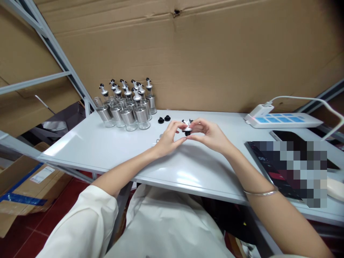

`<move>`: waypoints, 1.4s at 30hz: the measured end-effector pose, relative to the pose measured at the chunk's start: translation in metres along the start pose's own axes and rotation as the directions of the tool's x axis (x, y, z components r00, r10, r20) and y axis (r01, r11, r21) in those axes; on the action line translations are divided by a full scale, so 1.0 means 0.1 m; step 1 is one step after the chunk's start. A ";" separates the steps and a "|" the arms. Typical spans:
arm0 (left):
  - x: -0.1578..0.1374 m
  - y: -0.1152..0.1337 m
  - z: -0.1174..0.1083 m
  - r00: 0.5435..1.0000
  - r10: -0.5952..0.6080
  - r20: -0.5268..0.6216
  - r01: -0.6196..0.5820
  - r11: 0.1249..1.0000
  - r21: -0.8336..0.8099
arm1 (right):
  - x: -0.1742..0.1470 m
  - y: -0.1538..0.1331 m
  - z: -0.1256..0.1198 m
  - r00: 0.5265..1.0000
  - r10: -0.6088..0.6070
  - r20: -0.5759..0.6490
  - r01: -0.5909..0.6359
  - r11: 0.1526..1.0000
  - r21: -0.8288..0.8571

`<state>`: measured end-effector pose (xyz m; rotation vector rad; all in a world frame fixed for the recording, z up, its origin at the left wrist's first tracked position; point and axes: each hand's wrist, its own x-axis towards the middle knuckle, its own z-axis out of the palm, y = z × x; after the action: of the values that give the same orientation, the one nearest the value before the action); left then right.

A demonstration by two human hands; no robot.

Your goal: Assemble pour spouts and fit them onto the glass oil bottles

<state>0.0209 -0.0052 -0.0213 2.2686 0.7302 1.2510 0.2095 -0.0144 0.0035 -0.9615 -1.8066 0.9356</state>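
Over the middle of the table, my left hand (171, 138) and my right hand (209, 134) pinch a bottle pourer (187, 132) between their fingertips. It has a silver top with a black flap and a black ribbed stopper pointing down; fingers cover part of it. Two small black stoppers (164, 119) lie just beyond my left hand. Beside that hand, a small pale piece, partly hidden, rests on the table. Further left stands a group of glass bottles (128, 116) with steel sleeves. Many carry pourers like the held one; some at the front have bare necks.
The white table (88, 147) ends at a cardboard wall (188, 64). On the right are a power strip (285, 121) with a plugged-in charger and cable, a dark phone, and a tablet (268, 168) with a blurred screen. Cardboard boxes (34, 186) sit below at left.
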 end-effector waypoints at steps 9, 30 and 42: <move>0.01 -0.06 -0.02 0.994 0.096 -0.060 -0.093 0.994 0.050 | -0.01 0.00 0.01 0.998 0.012 0.059 -0.021 0.989 0.148; 0.00 -0.07 -0.01 0.994 0.075 -0.075 -0.080 0.995 -0.062 | -0.01 0.01 -0.02 0.999 -0.003 0.043 0.005 0.999 -0.049; -0.03 0.00 -0.03 0.984 0.169 -0.055 -0.159 0.976 0.152 | 0.00 -0.01 -0.02 0.992 0.090 0.089 -0.097 0.993 0.069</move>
<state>0.0172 -0.0064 -0.0218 2.4593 0.6916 1.3966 0.2107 -0.0147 0.0049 -0.9803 -1.7982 1.1086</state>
